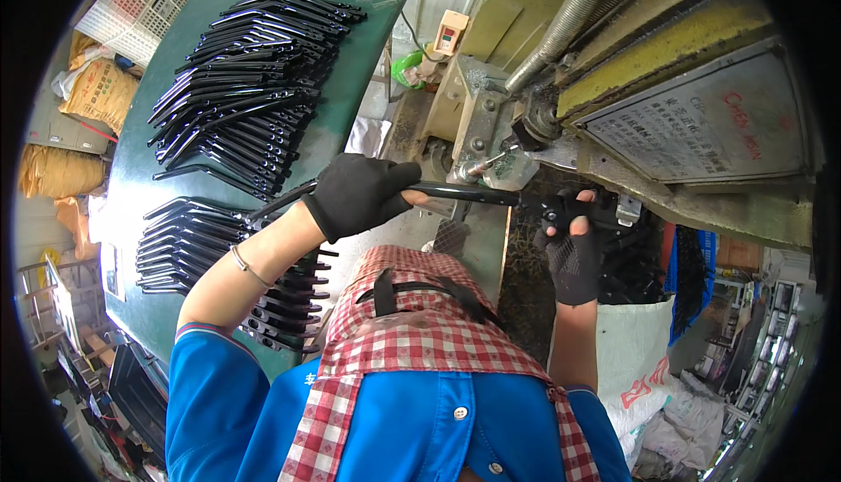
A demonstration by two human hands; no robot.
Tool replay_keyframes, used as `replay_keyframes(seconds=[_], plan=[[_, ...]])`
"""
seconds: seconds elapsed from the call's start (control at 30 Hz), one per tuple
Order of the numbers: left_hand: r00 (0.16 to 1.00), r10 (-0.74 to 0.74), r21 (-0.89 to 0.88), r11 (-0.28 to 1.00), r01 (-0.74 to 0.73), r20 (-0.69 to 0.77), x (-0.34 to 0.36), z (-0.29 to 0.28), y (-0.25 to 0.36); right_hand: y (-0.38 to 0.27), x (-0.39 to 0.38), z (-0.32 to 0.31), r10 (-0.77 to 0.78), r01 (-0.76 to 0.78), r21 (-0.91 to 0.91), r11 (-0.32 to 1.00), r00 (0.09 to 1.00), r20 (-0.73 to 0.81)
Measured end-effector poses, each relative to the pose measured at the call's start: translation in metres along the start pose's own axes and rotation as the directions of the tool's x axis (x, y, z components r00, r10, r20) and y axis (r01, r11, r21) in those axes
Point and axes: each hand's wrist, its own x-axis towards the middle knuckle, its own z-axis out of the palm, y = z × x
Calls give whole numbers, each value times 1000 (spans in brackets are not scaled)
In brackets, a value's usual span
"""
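A long, bent, glossy black metal tube (pixel 469 193) lies across in front of me. My left hand (pixel 359 194), in a black glove with bare fingertips, is closed around it; its bent end sticks out to the left of my wrist. In a similar glove, my right hand (pixel 574 258) grips the tube's right end, where a dark fitting with a hole shows between the fingers. That fitting's exact shape is partly hidden. Just beyond the tube is the machine's metal tooling (pixel 491 158), with a thin pointed pin; I cannot tell whether the tube touches it.
On the left, a green table (pixel 368 53) carries rows of similar bent black tubes (pixel 245 88). A yellow-green machine (pixel 666 70) with a white plate overhangs the right. Dark metal parts (pixel 629 263) lie beneath it, beside a white woven sack (pixel 631 342). A switch box (pixel 450 33) stands behind.
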Motion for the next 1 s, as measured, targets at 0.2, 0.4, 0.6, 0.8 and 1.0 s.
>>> replay_keyframes(seconds=[0.2,0.4,0.6,0.8,1.0], plan=[[994,-7,129,992,-8,109,-7,-11,-3,13,8,-8,133,-132,-222,966,991,-10],[992,-25,256,967,-6,120,3,-18,0,42,5,4,341,-321,190,928,936,-86],[975,-15,70,998,0,221,7,-15,-4,33,2,19,143,-143,-44,989,990,8],[929,-12,-74,996,42,370,13,-15,-2,41,11,-3,-12,57,-216,975,979,205],[934,-37,-71,995,67,355,22,-10,-2,45,32,-20,36,8,-190,982,973,226]])
